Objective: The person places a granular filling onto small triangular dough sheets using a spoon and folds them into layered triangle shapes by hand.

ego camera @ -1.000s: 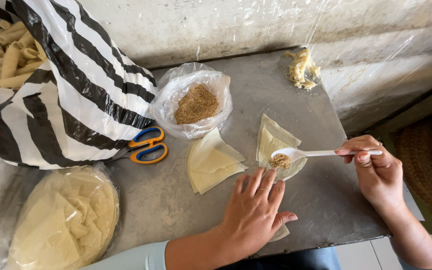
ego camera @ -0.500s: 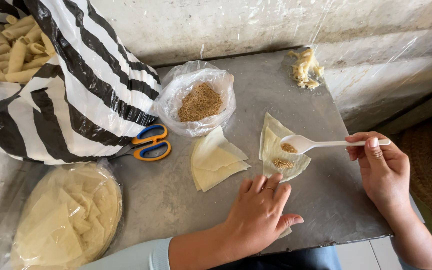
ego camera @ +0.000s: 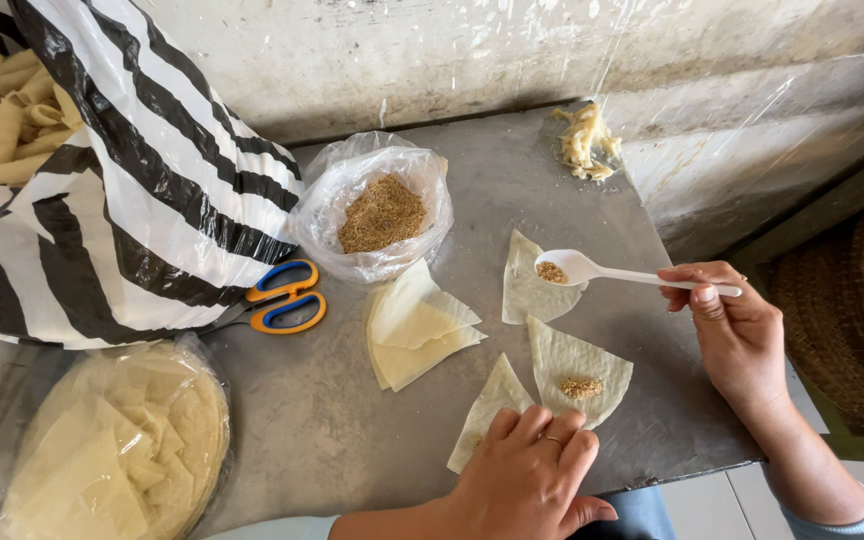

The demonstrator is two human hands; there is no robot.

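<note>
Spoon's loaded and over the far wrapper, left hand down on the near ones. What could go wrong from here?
1. The white spoon in the right hand carries loose filling above the far wrapper; a tilt could scatter grains on the table.
2. The left hand rests on the thin near wrapper, which might crease or tear.
3. The filled wrapper lies close to the table's front edge, so a nudge could spill its small filling pile.

Clear filling bag (ego camera: 377, 205) beside black-and-white striped bag (ego camera: 142, 190).
</note>
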